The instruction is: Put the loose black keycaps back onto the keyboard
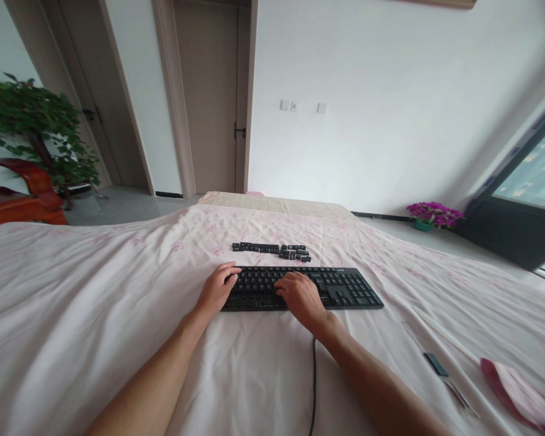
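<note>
A black keyboard [345, 289] lies on the patterned cloth in front of me, its bottom row stripped of several keycaps. My left hand [218, 286] grips its left end, with fingers over the upper corner and thumb on the keys. Bent over the middle keys is my right hand [300, 292]; its thumb and fingertips are close together on the keys, and whatever is between them is hidden. Just beyond the keyboard, loose black keycaps [266, 249] lie in an uneven row. A black cable [314, 387] runs toward me between my forearms.
To the right lie a dark-handled tool with thin metal prongs [436, 364] and a pink cloth item [518, 393]. The wrinkled floral cloth [118, 290] covers the surface. Beyond are a red wooden chair [36, 188], a leafy plant [31, 121] and purple flowers [436, 214].
</note>
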Demonstrator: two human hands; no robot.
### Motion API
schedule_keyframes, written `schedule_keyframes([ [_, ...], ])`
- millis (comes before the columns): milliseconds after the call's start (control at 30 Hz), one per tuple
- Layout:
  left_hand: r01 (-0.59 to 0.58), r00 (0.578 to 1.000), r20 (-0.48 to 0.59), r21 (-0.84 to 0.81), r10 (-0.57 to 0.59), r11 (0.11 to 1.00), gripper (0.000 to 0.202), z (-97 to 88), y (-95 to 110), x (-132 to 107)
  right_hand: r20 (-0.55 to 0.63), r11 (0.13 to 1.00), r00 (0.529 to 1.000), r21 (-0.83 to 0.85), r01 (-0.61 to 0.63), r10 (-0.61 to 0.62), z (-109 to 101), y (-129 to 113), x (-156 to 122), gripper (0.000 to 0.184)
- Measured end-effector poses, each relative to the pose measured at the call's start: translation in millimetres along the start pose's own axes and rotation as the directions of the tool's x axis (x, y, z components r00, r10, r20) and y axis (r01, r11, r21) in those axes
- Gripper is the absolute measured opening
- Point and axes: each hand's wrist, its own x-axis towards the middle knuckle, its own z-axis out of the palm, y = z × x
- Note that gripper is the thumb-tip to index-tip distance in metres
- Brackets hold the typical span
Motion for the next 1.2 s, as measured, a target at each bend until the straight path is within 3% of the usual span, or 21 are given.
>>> schedule_keyframes([
  [233,0.008,1.0,0.002,0.001,-0.008,1.0,0.028,-0.4,1,1,-0.062,0.998,0.997,0.04,-0.043,0.046,6,7,0,0.019],
  [667,0.012,1.0,-0.001,0.003,-0.012,1.0,0.028,-0.8,1,0,-0.044,0.999,0.998,0.0,0.035,-0.035,8,5,4,0.016],
  [1000,0.003,1.0,0.004,0.008,-0.003,1.0,0.028,-0.3,0,-1,-0.019,0.974,0.989,-0.174,0.142,-0.147,5,0,4,0.017],
  [1200,0.005,1.0,0.007,0.011,-0.006,1.0,0.029,-0.6,2,0,-0.024,0.975,0.993,-0.193,0.107,-0.113,8,-2,1,0.02],
])
